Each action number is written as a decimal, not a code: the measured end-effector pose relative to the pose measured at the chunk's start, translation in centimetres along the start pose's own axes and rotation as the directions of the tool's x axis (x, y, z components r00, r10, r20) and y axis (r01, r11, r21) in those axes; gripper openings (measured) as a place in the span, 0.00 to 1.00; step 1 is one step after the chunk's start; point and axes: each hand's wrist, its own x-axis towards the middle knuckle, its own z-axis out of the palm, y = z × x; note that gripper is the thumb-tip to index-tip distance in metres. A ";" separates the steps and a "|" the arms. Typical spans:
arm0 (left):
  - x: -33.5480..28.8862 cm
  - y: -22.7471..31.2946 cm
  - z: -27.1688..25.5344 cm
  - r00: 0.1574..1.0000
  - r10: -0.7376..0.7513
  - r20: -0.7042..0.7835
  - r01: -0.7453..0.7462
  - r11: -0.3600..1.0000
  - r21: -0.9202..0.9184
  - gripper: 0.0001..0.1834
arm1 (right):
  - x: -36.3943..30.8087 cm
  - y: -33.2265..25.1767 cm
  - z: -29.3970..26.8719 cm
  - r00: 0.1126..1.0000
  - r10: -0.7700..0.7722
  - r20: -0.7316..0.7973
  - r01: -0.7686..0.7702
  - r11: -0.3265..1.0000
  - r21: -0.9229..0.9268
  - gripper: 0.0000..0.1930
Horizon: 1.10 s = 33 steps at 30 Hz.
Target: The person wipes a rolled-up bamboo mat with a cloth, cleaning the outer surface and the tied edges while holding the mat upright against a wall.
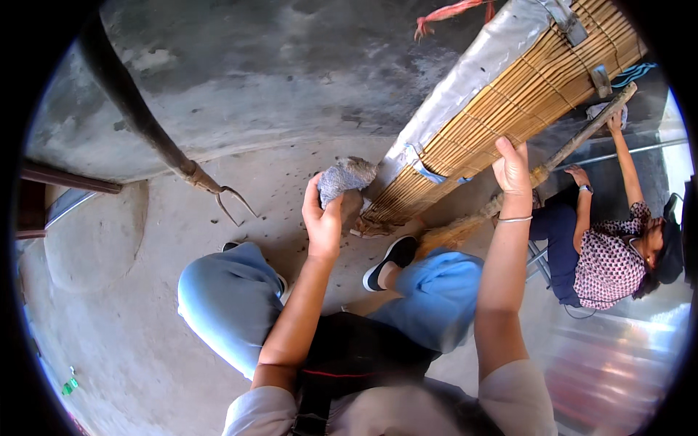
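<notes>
My left hand (pixel 324 219) is closed round a crumpled grey cloth (pixel 347 179), just left of the lower end of a rolled reed mat (pixel 502 109). Thin cords run across the reeds, and a silvery sheet (pixel 465 76) covers the roll's left side. My right hand (pixel 513 168) grips the mat's right edge, thumb on the reeds and the other fingers partly hidden. The roll leans up to the far right, its foot near the floor. Blue ties (pixel 424 166) are wrapped round its lower part.
A broom (pixel 465 221) with a wooden handle slants behind the mat. At right, a seated person (pixel 611 251) holds a whitish cloth at the handle's upper end. A long-handled fork (pixel 195 174) leans at left. Dark crumbs (pixel 283 189) dot the concrete floor by the wall.
</notes>
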 end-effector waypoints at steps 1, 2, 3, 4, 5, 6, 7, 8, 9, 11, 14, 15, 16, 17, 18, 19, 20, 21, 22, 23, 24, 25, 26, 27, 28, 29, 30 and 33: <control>0.2 0.3 0.2 0.999 0.036 -0.006 -0.036 0.999 -0.008 0.18 | 0.1 0.1 0.1 1.000 -0.005 0.001 0.005 1.000 -0.028 0.33; 0.3 0.9 0.6 0.997 0.073 -0.011 -0.073 0.997 -0.016 0.18 | 0.2 0.3 0.2 1.000 -0.011 0.002 0.011 0.998 -0.056 0.35; 0.2 1.9 1.3 0.998 0.055 -0.013 -0.055 0.998 -0.041 0.18 | 0.2 0.5 0.6 1.000 -0.018 0.001 0.018 0.997 -0.076 0.36; 0.3 2.2 1.7 0.997 0.070 0.012 -0.069 0.995 -0.076 0.18 | 0.1 0.4 1.0 1.000 -0.010 0.004 0.010 0.997 -0.074 0.37; 0.4 2.8 2.4 0.993 0.114 0.019 -0.113 0.993 -0.038 0.18 | 0.2 0.4 0.7 1.000 -0.007 0.021 0.009 0.997 -0.082 0.37; 0.5 3.7 3.0 0.986 0.162 0.026 -0.163 0.987 0.003 0.18 | 0.3 0.5 0.7 0.999 -0.005 0.041 0.009 0.996 -0.085 0.37; 0.7 4.6 3.6 0.985 0.171 0.039 -0.171 0.985 0.002 0.18 | 0.3 0.4 0.6 0.999 -0.019 0.035 0.022 0.996 -0.082 0.37; 0.8 5.4 4.4 0.964 0.257 0.066 -0.260 0.964 0.057 0.19 | 0.1 0.4 0.5 0.999 0.012 0.038 -0.009 0.997 -0.077 0.39; 1.0 6.4 5.1 0.935 0.340 0.097 -0.349 0.931 0.107 0.19 | -0.1 0.2 0.5 0.998 0.043 0.043 -0.040 0.997 -0.072 0.40; 2.4 8.8 7.0 0.844 0.513 0.155 -0.534 0.828 0.173 0.19 | -0.5 0.2 1.0 0.999 0.032 0.035 -0.029 0.996 -0.082 0.40; 4.5 14.4 11.2 0.552 0.792 0.261 -0.834 0.521 0.182 0.20 | -0.6 0.2 0.9 0.998 0.040 0.039 -0.036 0.995 -0.094 0.41; 5.7 16.4 12.9 0.456 0.853 0.254 -0.890 0.434 0.141 0.21 | -0.8 0.1 1.1 0.998 0.051 0.027 -0.048 0.995 -0.086 0.44; 6.8 18.4 14.4 0.353 0.904 0.242 -0.936 0.337 0.107 0.21 | -0.9 0.1 1.5 0.998 0.063 0.020 -0.061 0.995 -0.073 0.46; 7.6 19.6 15.9 0.381 0.889 0.256 -0.924 0.362 0.121 0.21 | -1.0 0.1 1.4 0.998 0.058 0.020 -0.056 0.995 -0.085 0.46; 8.4 20.6 17.2 0.407 0.873 0.269 -0.913 0.383 0.139 0.21 | -1.1 0.0 1.5 0.998 0.056 0.019 -0.055 0.995 -0.079 0.46; 9.2 21.5 18.7 0.304 0.886 0.350 -0.951 0.302 0.062 0.18 | -1.1 -0.1 1.6 0.998 0.047 0.041 -0.043 0.996 -0.081 0.46; 10.0 21.8 20.0 0.196 0.886 0.421 -0.974 0.227 -0.024 0.15 | -1.1 0.0 1.6 0.997 0.040 0.060 -0.035 0.996 -0.085 0.46; 10.8 20.9 20.5 0.203 0.875 0.440 -0.970 0.242 -0.034 0.13 | -1.1 0.1 1.5 0.998 0.040 0.058 -0.035 0.996 -0.078 0.46; 11.4 19.9 20.2 0.267 0.835 0.481 -0.947 0.321 -0.031 0.14 | -1.0 0.2 1.2 0.997 0.043 0.070 -0.038 0.997 -0.074 0.47; 11.7 18.5 19.5 0.186 0.843 0.504 -0.979 0.201 0.025 0.18 | -1.0 0.3 1.0 0.995 0.047 0.083 -0.041 0.997 -0.069 0.47; 11.3 17.3 18.8 0.103 0.843 0.528 -0.995 0.079 0.069 0.22 | -1.0 0.5 0.5 0.996 0.041 0.077 -0.036 0.997 -0.069 0.47; 10.3 15.5 17.8 0.162 0.794 0.586 -0.986 0.153 0.066 0.23 | -1.1 0.6 -0.2 0.997 0.044 0.059 -0.040 0.998 -0.056 0.47; 9.0 13.6 15.9 0.219 0.731 0.647 -0.972 0.222 0.078 0.24 | -1.3 0.7 -0.4 0.998 0.050 0.047 -0.048 0.998 -0.033 0.47; 8.7 10.8 13.6 0.285 0.658 0.697 -0.957 0.238 0.166 0.23 | -1.4 0.7 -0.2 0.998 0.043 0.046 -0.042 0.999 -0.028 0.47; 8.5 8.2 11.4 0.349 0.582 0.734 -0.937 0.238 0.256 0.22 | -1.3 0.6 0.1 0.999 0.034 0.037 -0.033 0.999 -0.028 0.47; 7.8 6.5 9.4 0.416 0.485 0.769 -0.908 0.267 0.323 0.22 | -1.1 0.8 0.2 0.999 0.028 0.027 -0.027 0.999 -0.026 0.47; 7.0 5.7 8.0 0.480 0.381 0.790 -0.874 0.289 0.392 0.21 | -1.1 0.7 0.3 0.999 0.019 0.030 -0.018 1.000 -0.020 0.47; 6.8 6.7 6.8 0.556 0.202 0.806 -0.823 0.265 0.502 0.20 | -1.1 0.2 0.0 0.997 0.030 0.071 -0.031 0.999 0.011 0.46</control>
